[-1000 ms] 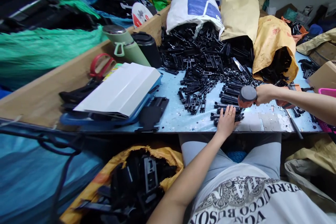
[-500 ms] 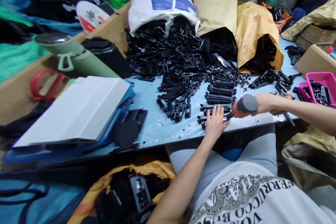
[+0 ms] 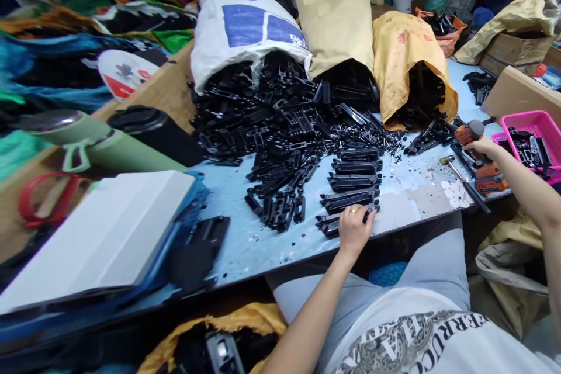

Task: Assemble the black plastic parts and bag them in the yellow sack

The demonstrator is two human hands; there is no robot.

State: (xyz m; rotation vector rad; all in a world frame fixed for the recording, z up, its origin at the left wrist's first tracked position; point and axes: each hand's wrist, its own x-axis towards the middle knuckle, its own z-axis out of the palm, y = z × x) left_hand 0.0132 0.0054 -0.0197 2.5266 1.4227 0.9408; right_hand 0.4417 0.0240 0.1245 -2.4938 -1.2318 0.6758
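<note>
My left hand (image 3: 354, 227) is at the table's near edge, fingers curled round the end of a long black plastic part (image 3: 328, 227). That part lies at the near end of a column of similar black parts (image 3: 353, 181). Off to the right, my right hand (image 3: 482, 146) is closed round the handle of an orange and grey cordless drill (image 3: 491, 181), which is at the table surface. Left of the drill lies a hammer (image 3: 467, 184) with a dark handle. Small screws (image 3: 394, 143) are scattered beyond the column.
Loose black parts (image 3: 272, 111) spill from a white sack (image 3: 263, 23), a beige sack (image 3: 335, 23) and a yellow sack (image 3: 412, 52). A pink basket (image 3: 537, 120) stands right. A green bottle (image 3: 127, 149) and a white box (image 3: 100, 234) are left; an open sack (image 3: 263, 310) sits below.
My right hand has carried the drill from the near black parts rightwards to beside the hammer. My left hand has gone from lying flat across the parts to curling round one end. The view has shifted.
</note>
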